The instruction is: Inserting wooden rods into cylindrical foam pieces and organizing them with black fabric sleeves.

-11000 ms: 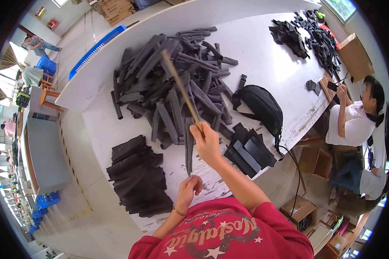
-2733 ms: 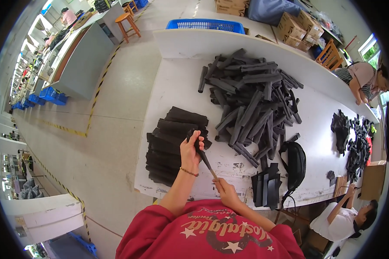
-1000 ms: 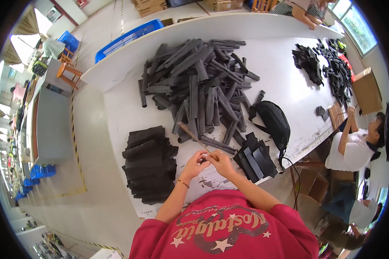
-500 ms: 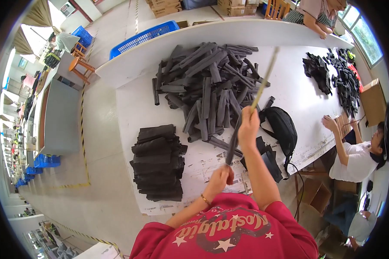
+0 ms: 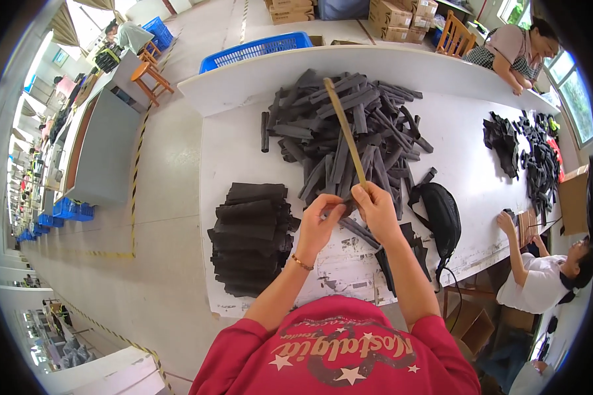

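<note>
In my right hand point(image 5: 377, 212) is a long flat yellowish stick point(image 5: 346, 135), pointing away over the pile and leaning left. My left hand point(image 5: 319, 227) is close beside it, thumb and fingers pinched on a dark grey fabric tube point(image 5: 349, 209) at the stick's near end. My fingers hide most of that piece. Beyond both hands lies a heap of dark grey fabric tubes point(image 5: 336, 168), tangled in many directions. Left of my left hand, flattened dark fabric pieces point(image 5: 247, 240) are stacked in overlapping rows.
A black waist bag point(image 5: 439, 214) lies right of my right hand, beside dark fabric scraps point(image 5: 412, 247). A raised white board point(image 5: 257, 76) borders the table's far side, with a blue basket point(image 5: 257, 51) behind it. A co-worker point(image 5: 534, 276) sits at the right, near black pieces point(image 5: 540, 161).
The stick has swung from leaning right to leaning left. My left hand has moved forward, up beside my right hand; the tube between them is now mostly hidden. The whole view has shifted slightly.
</note>
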### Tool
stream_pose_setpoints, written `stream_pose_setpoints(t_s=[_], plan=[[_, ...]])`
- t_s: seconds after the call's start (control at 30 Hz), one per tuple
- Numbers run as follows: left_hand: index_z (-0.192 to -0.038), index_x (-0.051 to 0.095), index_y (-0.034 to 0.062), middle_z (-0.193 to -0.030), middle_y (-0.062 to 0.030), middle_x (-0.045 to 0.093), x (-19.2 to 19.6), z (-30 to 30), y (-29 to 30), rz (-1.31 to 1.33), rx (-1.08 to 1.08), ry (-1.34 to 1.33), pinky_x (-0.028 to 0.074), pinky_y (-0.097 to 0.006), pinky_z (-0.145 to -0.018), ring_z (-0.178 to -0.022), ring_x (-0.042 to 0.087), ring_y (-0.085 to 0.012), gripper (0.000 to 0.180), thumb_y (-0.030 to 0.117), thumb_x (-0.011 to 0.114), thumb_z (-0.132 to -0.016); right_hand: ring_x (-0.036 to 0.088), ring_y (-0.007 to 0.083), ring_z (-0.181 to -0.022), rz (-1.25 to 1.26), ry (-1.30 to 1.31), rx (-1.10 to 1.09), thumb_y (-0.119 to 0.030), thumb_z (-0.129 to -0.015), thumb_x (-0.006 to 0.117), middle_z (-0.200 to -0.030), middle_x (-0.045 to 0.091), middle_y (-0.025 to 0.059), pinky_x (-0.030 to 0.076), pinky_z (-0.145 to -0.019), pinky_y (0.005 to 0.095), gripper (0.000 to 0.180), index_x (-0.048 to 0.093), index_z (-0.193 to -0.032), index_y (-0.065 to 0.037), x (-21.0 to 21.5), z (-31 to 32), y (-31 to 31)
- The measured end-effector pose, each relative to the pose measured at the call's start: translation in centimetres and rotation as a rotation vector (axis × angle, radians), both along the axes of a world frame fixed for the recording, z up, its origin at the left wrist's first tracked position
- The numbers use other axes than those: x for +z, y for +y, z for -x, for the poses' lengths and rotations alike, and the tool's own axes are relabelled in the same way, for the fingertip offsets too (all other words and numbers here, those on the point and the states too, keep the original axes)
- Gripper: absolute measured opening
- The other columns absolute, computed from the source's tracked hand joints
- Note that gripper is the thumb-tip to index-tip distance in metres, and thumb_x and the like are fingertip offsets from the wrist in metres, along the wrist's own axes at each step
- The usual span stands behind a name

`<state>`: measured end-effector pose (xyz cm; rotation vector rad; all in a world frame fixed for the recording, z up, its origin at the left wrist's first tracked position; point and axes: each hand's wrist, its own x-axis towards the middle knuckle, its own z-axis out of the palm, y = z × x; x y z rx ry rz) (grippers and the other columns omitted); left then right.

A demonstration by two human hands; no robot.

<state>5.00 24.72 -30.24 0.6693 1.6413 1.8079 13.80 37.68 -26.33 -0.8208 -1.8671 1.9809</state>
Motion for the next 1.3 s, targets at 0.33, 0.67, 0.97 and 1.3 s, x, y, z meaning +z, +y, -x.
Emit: stream_pose_setpoints(t_s=[0.33, 0.67, 0.97, 1.3], plan=[[-0.092, 0.054, 0.0034, -0.075, 0.0024, 0.047, -1.0, -2.1, -0.8, 0.013, 0.259, -0.245, 0.037, -0.021, -0.061, -0.071, 0.043, -0.0041, 0.023, 0.022, 0.044, -0.099, 0.033, 0.0009, -0.06, 0.145, 0.035, -0.064, -0.017, -0.089, 0.065, -0.065, 0.042, -0.0088, 0.027, -0.051, 0.0203, 0.016, 0.057, -0.084, -0.004, -3.7, -0.2, -3.7], [-0.089, 0.062, 0.0003, -0.06, -0.0027, 0.054, -2.1, -2.8, -5.2, 0.278, -0.158, -0.13, 0.04, -0.023, -0.051, -0.053, 0.05, -0.0069, 0.017, 0.014, 0.053, -0.094, 0.032, 0.005, -0.058, -0.337, 0.063, -0.342, -0.02, -0.092, 0.06, -0.06, 0.036, -0.0053, 0.027, -0.05, 0.0247, 0.027, 0.052, -0.074, -0.002, -3.5, 5.1, -1.9], [-0.084, 0.067, 0.0058, -0.083, -0.0051, 0.063, -6.4, 9.7, -14.0, 0.647, 0.006, 0.805, 0.049, -0.033, -0.069, -0.076, 0.059, -0.0213, 0.012, 0.007, 0.07, -0.073, 0.043, 0.0105, -0.063, -0.55, -0.1, -0.281, -0.022, -0.092, 0.06, -0.069, 0.05, 0.0031, 0.038, -0.058, 0.0252, 0.025, 0.057, -0.104, 0.0, -8.2, 1.1, 0.3], [-0.085, 0.068, 0.006, -0.083, -0.0067, 0.063, -9.9, 12.6, -14.3, 0.724, -0.288, 0.815, 0.048, -0.036, -0.077, -0.084, 0.059, -0.0266, 0.012, 0.01, 0.069, -0.073, 0.062, 0.0227, -0.068, -0.354, -0.257, 0.338, -0.018, -0.088, 0.061, -0.079, 0.065, 0.0167, 0.047, -0.065, 0.0318, 0.024, 0.06, -0.106, -0.002, -10.4, -5.1, -2.9]])
